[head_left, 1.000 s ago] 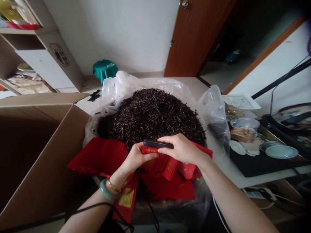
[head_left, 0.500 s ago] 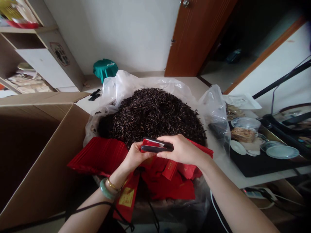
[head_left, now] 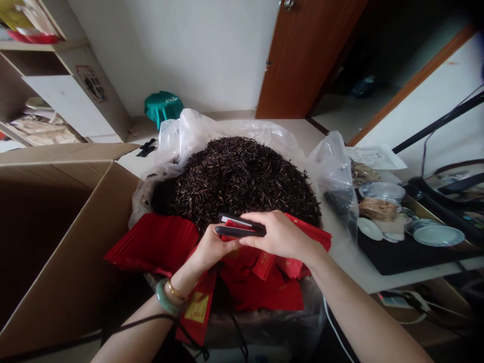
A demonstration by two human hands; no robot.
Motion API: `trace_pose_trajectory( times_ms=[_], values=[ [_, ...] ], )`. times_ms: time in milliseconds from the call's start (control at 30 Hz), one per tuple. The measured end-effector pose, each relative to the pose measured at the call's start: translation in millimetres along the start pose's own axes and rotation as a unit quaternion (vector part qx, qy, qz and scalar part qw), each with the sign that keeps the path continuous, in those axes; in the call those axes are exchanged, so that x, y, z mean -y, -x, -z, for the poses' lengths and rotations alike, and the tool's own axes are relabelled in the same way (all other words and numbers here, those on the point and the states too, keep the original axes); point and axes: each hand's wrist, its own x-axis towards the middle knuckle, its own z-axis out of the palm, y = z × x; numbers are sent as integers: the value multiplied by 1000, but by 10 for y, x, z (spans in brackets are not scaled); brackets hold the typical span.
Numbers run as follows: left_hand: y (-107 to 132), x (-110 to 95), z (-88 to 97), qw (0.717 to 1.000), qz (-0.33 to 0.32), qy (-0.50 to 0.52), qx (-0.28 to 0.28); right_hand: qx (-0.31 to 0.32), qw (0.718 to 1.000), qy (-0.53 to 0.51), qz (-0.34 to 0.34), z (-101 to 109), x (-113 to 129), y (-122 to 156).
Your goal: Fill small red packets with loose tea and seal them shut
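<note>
from the head view i log items in descending size. open cardboard box point(head_left: 73, 247): stands at left; interior too dark to read. desk point(head_left: 350, 254): stands at right; carries a black mat point(head_left: 389, 259), a clear bowl point(head_left: 381, 191) and a pale dish point(head_left: 438, 236). translucent plastic bag point(head_left: 328, 159): mouth spread open; contains a heaped pile of dark dried leaves point(head_left: 242, 176). stack of red packets point(head_left: 159, 239): lies fanned at the near left of the pile, beside the box. loose red packets point(head_left: 264, 295): overlap at the near side of the bag. right hand point(head_left: 278, 233): grips the rear of the black clamp tool point(head_left: 247, 232), fingers above, thumb below. left hand point(head_left: 214, 247): pinched narrow about a red packet point(head_left: 232, 223), mostly hidden by the tool. tool position: over the near edge of the pile, between both hands. long axis: left to right, nearly level; the free end points left, arms apart, with red visible in the gap.
</note>
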Motion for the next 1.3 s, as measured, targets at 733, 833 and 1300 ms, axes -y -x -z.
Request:
trace_pose_trajectory(
  times_ms=[733, 833, 1300],
  values=[
    [-15, 12, 18, 996, -13, 18, -89, -15, 998, -66, 5, -112, -64, -58],
    [-5, 6, 14, 996, -4, 37, -84, -18, 992, -128, 4, -118, -117, -81],
    [20, 8, 4, 992, 5, 39, -121, -73, 949, -299, -63, -285, -128, -166]
  ],
)
